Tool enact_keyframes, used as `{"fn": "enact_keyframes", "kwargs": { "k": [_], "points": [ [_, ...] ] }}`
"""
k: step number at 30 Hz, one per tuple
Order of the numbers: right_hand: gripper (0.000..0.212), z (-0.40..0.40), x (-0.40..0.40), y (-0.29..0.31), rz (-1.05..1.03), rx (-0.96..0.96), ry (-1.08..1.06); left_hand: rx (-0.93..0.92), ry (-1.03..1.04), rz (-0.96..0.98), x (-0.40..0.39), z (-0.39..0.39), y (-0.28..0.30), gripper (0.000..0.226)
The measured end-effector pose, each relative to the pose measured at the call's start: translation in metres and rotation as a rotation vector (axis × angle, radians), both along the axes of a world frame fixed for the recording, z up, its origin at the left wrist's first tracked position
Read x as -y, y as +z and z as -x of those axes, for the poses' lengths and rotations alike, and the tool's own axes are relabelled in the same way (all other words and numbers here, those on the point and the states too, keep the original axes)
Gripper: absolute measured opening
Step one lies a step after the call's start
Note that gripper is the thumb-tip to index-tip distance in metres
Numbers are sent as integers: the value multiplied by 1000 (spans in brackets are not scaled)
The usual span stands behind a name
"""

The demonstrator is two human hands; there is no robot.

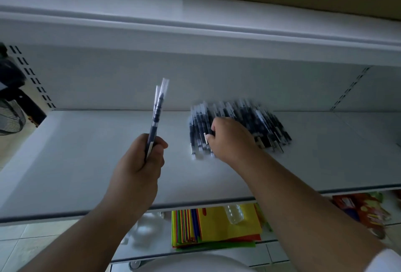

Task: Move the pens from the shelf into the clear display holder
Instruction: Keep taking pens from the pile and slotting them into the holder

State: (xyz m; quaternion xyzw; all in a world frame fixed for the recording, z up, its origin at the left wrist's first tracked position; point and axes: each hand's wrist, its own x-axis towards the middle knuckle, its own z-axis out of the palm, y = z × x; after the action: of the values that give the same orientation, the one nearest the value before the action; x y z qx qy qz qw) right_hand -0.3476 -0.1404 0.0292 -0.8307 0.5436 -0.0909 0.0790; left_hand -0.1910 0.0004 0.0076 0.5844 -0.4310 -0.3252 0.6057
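Left hand curled round two slim dark pens in clear plastic sleeves, upright, left of the pile. Right hand bent over the loose pile of sleeved dark pens on the white metal shelf, fingertips pinching one at its near end. Light, stiff, sleeves likely slippery; best gripped mid-barrel. Pile blurred, count unclear. Clear holder not visible.

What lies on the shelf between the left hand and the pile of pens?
Only bare white shelf separates the left hand from the dark wrapped pen pile, per the head view.
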Motion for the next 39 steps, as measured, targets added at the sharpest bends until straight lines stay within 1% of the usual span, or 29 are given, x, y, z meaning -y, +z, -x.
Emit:
{"fn": "enact_keyframes", "kwargs": {
  "k": [2, 4, 6, 8, 12, 18, 20, 22, 24, 26, 32, 34, 37, 39],
  "points": [
    [18, -6, 5, -3, -41, -68, -35, -8, 26, -6, -3, -1, 1, 17],
    [18, -10, 9, -4, -60, -114, -74, -1, 24, -31, -7, -3, 0, 26],
    [29, -15, 11, -5, -58, -134, -102, 21, 18, -54, -10, -3, -1, 29],
    [35, -18, 10, -2, -80, -148, -115, 37, 6, -71, -13, -3, -3, 30],
    [31, -26, 9, 4, -126, -215, -135, 13, -13, -74, -17, -4, -4, 16],
    [29, -22, 5, -2, -83, -201, -124, -5, -41, -79, -20, -7, -8, 21],
    [21, -19, 3, -4, -74, -170, -135, -10, -51, -83, -20, -6, -9, 18],
    [15, -15, 0, -4, -65, -102, -156, -14, -55, -76, -20, -6, -10, 18],
    [18, -9, -2, -6, -17, -12, -163, -1, -56, -78, -20, -5, -12, 19],
    [21, -2, -5, -8, -2, 122, -143, 2, -54, -83, -19, -3, -12, 21],
    [8, 16, -17, -7, -110, 572, -106, -38, -18, -97, -9, 8, -10, 28],
    [18, 24, -22, -5, -184, 685, -105, -70, -30, -83, -5, 15, -10, 29],
    [22, 45, -33, 4, -330, 916, -121, -137, -87, -60, 3, 33, -11, 31],
    [24, 64, -41, 10, -366, 1033, -145, -170, -137, -57, 10, 48, -12, 28]
  ]
}}
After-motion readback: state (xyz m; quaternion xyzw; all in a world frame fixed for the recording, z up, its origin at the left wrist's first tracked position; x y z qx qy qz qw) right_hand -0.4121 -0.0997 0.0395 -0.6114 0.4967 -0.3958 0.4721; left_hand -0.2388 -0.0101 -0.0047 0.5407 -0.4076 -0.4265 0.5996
